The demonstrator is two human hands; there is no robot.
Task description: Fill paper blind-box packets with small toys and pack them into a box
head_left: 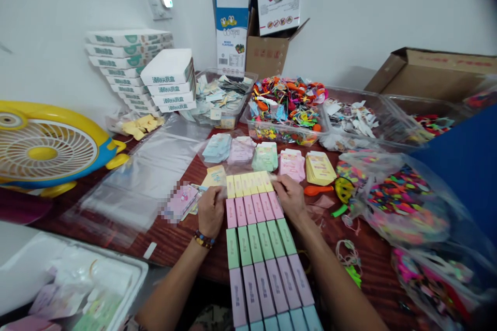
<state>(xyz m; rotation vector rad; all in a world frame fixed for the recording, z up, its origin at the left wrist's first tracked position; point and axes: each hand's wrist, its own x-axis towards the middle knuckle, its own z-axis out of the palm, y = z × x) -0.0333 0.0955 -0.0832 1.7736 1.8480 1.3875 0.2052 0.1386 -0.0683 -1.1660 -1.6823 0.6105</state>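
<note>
Small boxes in colored rows, yellow, pink, green (254, 243), purple and blue, form a long block that runs from the table toward my body. Around its far end, by the yellow boxes (248, 184), shows some clear plastic, seemingly a bag (224, 180). My left hand (212, 211), with beaded bracelets on the wrist, is closed on the plastic at the left of the block. On the right side, my right hand (290, 197) is closed on the plastic too, its fingers against the yellow and pink boxes. The fingertips are partly hidden.
Flat card stacks (266, 156) lie beyond the block. Behind them stand clear tubs of small toys (287, 108) and paper packets (223, 95). Clear bags (155, 165) and a yellow fan (50, 150) are left, white boxes (169, 80) behind. Toy bags (404, 201) fill the right.
</note>
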